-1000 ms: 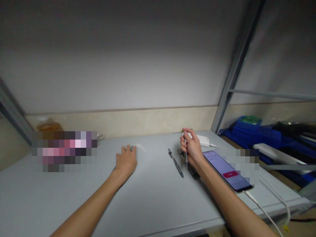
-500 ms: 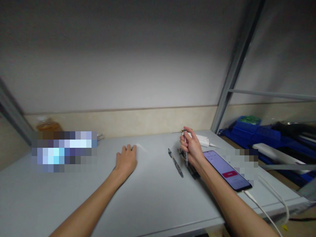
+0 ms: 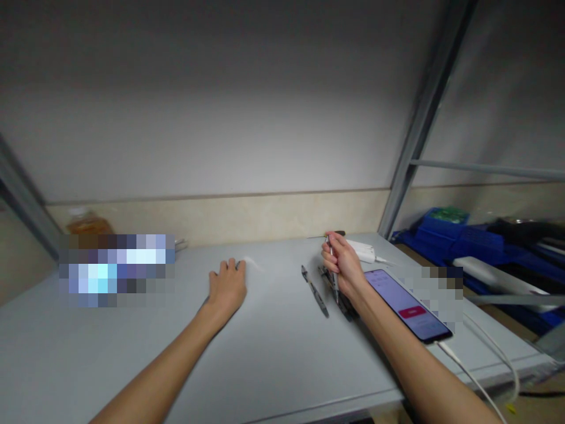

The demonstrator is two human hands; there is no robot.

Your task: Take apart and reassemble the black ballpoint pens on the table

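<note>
My right hand (image 3: 343, 263) is closed around a slim grey pen (image 3: 334, 277), held nearly upright with its top near my thumb. Just left of it a dark pen (image 3: 314, 291) lies on the grey table (image 3: 273, 347), and another dark pen (image 3: 343, 303) lies partly under my right wrist. My left hand (image 3: 226, 288) rests palm down on the table with fingers slightly spread, holding nothing.
A lit phone (image 3: 406, 304) lies right of my wrist, with a white cable (image 3: 481, 377) running to the table's front edge. A white charger (image 3: 364, 251) sits behind. Blue bins (image 3: 445, 232) fill the shelf at right. An orange-capped bottle (image 3: 86, 225) stands far left.
My right hand has shifted slightly on the pen, tilting it a little. My left hand stays flat where it was.
</note>
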